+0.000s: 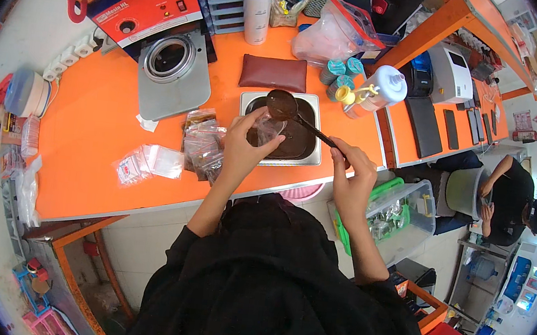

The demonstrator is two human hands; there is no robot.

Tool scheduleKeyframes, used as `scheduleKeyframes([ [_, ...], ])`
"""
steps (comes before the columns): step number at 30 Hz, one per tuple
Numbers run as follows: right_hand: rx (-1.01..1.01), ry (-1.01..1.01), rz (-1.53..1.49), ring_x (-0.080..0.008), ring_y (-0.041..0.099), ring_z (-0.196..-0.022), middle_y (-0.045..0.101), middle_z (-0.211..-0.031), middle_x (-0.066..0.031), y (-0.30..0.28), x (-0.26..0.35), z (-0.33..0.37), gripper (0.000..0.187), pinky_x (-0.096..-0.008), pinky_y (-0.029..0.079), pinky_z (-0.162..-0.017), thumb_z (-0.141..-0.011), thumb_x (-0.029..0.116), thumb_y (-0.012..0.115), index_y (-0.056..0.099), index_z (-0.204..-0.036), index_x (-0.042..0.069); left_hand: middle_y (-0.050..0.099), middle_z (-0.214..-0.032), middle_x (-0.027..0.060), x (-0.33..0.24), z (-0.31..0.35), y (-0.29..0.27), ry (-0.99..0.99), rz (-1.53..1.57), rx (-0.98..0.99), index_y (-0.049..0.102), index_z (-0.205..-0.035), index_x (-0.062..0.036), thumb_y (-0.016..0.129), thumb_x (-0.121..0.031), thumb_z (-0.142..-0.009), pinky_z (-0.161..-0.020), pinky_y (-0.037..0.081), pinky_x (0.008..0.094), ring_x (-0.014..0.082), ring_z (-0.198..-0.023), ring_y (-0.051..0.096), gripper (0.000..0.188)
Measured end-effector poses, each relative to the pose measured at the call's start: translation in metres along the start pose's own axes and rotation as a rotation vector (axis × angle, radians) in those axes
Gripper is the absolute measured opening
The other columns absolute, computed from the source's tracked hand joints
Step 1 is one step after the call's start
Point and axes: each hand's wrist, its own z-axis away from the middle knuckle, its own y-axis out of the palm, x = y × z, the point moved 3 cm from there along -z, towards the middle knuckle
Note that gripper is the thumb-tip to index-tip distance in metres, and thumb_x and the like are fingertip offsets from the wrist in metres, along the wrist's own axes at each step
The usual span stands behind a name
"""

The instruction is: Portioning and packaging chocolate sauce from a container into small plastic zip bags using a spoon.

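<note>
A steel pan [316, 133] with dark brown liquid stands on the orange table in front of me. My right hand [354, 170] grips the black handle of a ladle [282, 105], whose brown-coated bowl is over the pan's far left part. Just below that bowl, my left hand [245, 140] holds a small clear plastic bag [266, 130] between thumb and fingers, over the pan's left side. Several filled clear pouches [203, 142] lie left of the pan, beside my left wrist. Farther left are flat clear bags [151, 163] with printing.
A cup sealing machine [174, 79] stands at the far left. Beyond the pan lies a brown pouch [274, 73]. Teal-topped containers [340, 77] and a pump bottle [384, 91] stand at the right. A clear bin [400, 220] is below the table edge; another person [507, 199] holds a bucket.
</note>
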Motion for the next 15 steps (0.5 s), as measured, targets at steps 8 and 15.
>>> scheduleKeyframes([
  [8, -0.203, -0.344, 0.336, -0.0136, 0.055, -0.075, 0.06, -0.08, 0.0013, 0.0, 0.009, 0.005, 0.028, -0.0304, 0.032, -0.071, -0.073, 0.005, 0.065, 0.067, -0.099, 0.016, 0.06, -0.096, 0.0049, 0.02, 0.0, 0.011, -0.117, 0.196, 0.018, 0.057, -0.112, -0.0001, 0.076, -0.014, -0.069, -0.068, 0.041, 0.0232, 0.0101, -0.086, 0.056, 0.049],
  [15, -0.11, -0.265, 0.201, -0.0156, 0.056, -0.074, 0.062, -0.08, -0.0006, 0.01, -0.004, 0.006, 0.026, -0.0304, 0.036, -0.071, -0.074, 0.005, 0.065, 0.068, -0.099, 0.014, 0.061, -0.092, 0.0023, 0.016, -0.001, 0.013, -0.128, 0.381, -0.006, 0.058, -0.107, -0.001, 0.074, -0.01, -0.07, -0.063, 0.039, 0.0199, 0.0071, -0.08, 0.056, 0.041],
])
